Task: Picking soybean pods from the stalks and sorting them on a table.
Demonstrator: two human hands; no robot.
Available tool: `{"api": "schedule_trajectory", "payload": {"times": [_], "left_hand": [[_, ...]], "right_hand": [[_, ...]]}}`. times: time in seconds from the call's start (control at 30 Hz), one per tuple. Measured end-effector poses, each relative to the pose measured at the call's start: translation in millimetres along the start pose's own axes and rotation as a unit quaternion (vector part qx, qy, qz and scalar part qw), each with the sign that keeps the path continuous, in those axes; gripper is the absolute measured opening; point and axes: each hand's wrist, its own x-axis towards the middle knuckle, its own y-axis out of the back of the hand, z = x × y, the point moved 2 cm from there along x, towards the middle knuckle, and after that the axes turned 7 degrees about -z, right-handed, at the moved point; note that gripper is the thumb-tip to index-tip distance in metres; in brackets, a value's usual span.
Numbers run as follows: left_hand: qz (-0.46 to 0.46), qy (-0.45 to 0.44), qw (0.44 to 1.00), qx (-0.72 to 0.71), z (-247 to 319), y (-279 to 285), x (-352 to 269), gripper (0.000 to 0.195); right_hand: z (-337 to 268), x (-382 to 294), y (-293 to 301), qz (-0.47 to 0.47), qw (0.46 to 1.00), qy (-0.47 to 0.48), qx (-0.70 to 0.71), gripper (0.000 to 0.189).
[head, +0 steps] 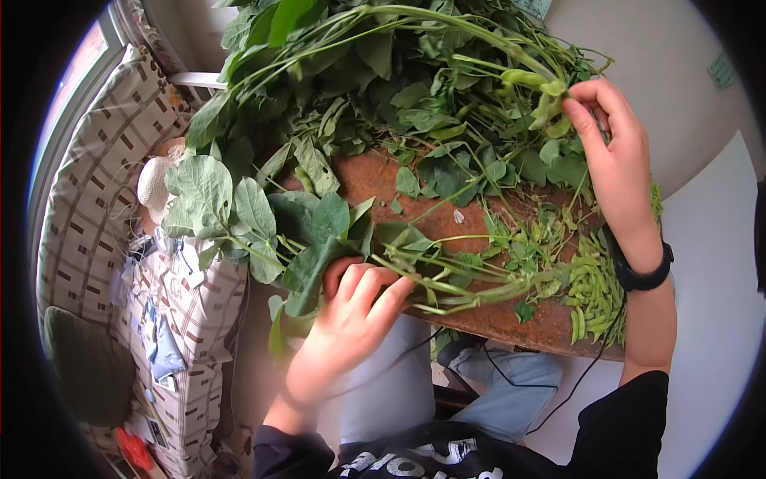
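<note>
My left hand point(362, 299) is closed around the stems of a leafy soybean plant point(431, 269) at the front edge of a brown wooden table point(365, 179). At the upper right, my right hand point(604, 123) pinches the end of another soybean stalk with green pods point(544, 99) hanging at its tip. That stalk arches leftward over a large heap of soybean leaves and stems point(383, 78). A pile of picked green pods point(592, 287) lies at the table's right front corner, near my right forearm.
To the left stands a sofa with a checked cover point(197, 335), bearing small items and a dark green cushion point(87, 365). A black cable point(574, 389) hangs below the table's right front. Loose leaves and a small white scrap point(458, 216) lie on the tabletop.
</note>
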Motion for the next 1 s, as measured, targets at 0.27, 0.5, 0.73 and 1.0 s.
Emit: {"api": "schedule_trajectory", "payload": {"times": [0.27,0.5,0.73,1.0], "left_hand": [[-0.013,-0.004,0.999,0.032,7.0,0.6,-12.7,0.039],[-0.011,0.024,1.000,-0.011,7.5,4.3,-0.7,0.048],[-0.055,0.047,0.997,0.001,-0.2,7.6,7.3,0.056],[0.058,-0.040,0.994,0.089,-9.3,36.2,12.4,0.032]], "right_hand": [[20.3,-29.5,-1.1,-0.040,0.998,-0.039,0.025,0.013],[8.6,-23.9,46.4,0.069,0.995,-0.017,0.075,0.011],[2.8,-37.5,72.3,0.083,0.995,0.026,0.045,0.008],[20.9,-137.6,-13.4,-0.367,0.930,-0.009,-0.032,0.014]]}}
